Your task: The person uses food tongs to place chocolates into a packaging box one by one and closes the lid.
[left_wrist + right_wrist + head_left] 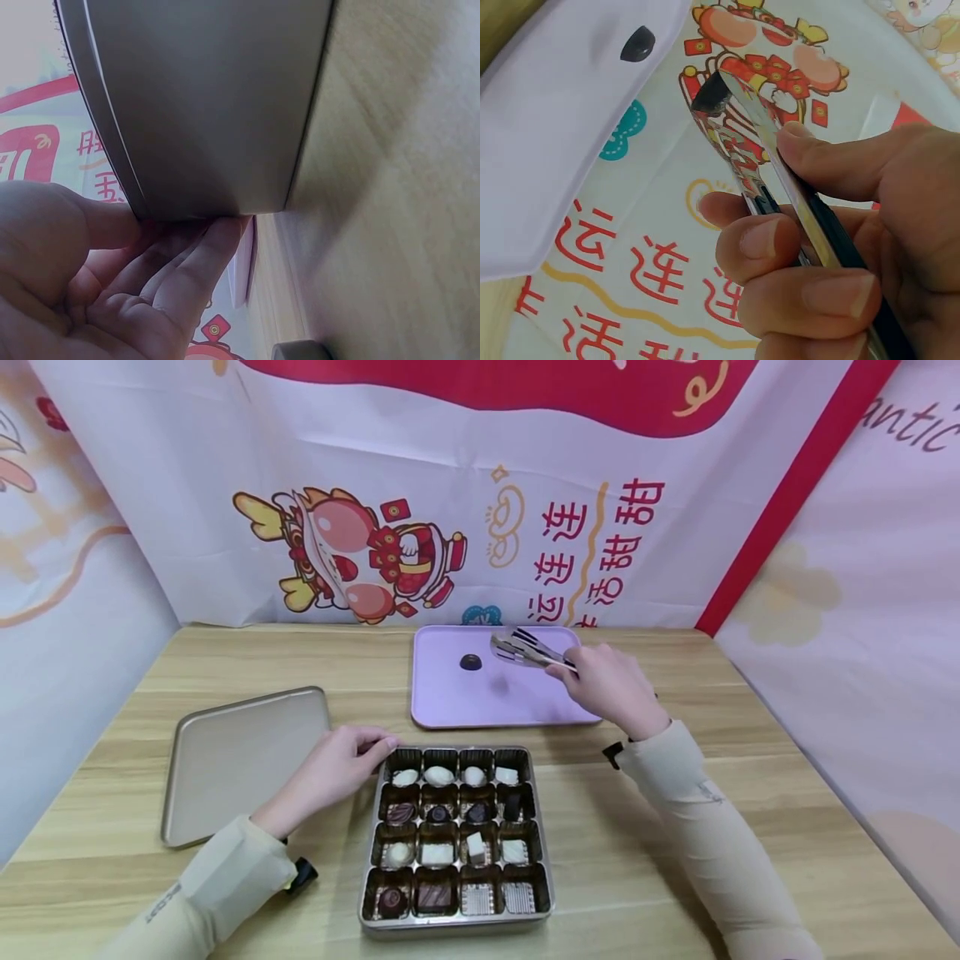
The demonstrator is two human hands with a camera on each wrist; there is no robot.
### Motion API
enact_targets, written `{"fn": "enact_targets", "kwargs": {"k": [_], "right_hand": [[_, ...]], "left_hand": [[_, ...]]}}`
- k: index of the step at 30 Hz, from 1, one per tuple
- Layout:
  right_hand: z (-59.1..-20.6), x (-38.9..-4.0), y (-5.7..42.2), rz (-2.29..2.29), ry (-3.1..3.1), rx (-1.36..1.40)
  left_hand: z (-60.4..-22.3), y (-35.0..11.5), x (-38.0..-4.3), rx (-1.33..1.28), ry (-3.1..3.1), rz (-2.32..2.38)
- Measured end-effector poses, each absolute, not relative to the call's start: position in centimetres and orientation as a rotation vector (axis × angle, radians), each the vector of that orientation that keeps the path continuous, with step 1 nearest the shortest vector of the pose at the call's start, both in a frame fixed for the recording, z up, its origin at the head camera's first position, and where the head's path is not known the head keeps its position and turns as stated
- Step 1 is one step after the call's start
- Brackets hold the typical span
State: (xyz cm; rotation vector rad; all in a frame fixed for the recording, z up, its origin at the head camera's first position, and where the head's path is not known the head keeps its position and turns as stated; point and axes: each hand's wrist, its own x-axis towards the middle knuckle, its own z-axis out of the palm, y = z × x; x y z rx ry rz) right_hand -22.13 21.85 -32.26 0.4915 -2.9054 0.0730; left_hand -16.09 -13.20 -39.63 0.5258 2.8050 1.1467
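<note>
A square metal tin [457, 925] holds rows of white and dark chocolates in a divided insert. My left hand [347, 762] holds the tin's far left corner, thumb at the rim and fingers bent against the far side, as the left wrist view shows. My right hand [611, 683] grips metal tongs [528, 650] over a lilac tray [450, 706]. In the right wrist view a dark chocolate [712, 94] shows between the tong tips, which stand above the tray. One dark, domed chocolate [470, 662] sits on the tray, left of the tongs.
A flat metal lid [243, 760] lies on the wooden table [630, 877] to the left of the tin, beyond the left forearm. Behind the tray hangs a printed cloth [465, 452], and further cloth closes off both sides.
</note>
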Motion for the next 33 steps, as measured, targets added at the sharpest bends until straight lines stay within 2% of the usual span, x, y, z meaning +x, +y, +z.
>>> {"fn": "enact_targets", "kwargs": {"k": [11, 21, 33], "right_hand": [[-31.5, -18.9, 22.5, 0.12, -2.771, 0.601], [-30.5, -17.5, 23.4, 0.202, -2.589, 1.076], [-29.5, -15.8, 23.3, 0.234, -2.538, 1.401]], "left_hand": [[-39.7, -13.4, -16.0, 0.525, 2.817, 1.162], [-39.6, -13.3, -16.0, 0.528, 2.811, 1.154], [-39.6, -13.3, -16.0, 0.528, 2.81, 1.151]]}}
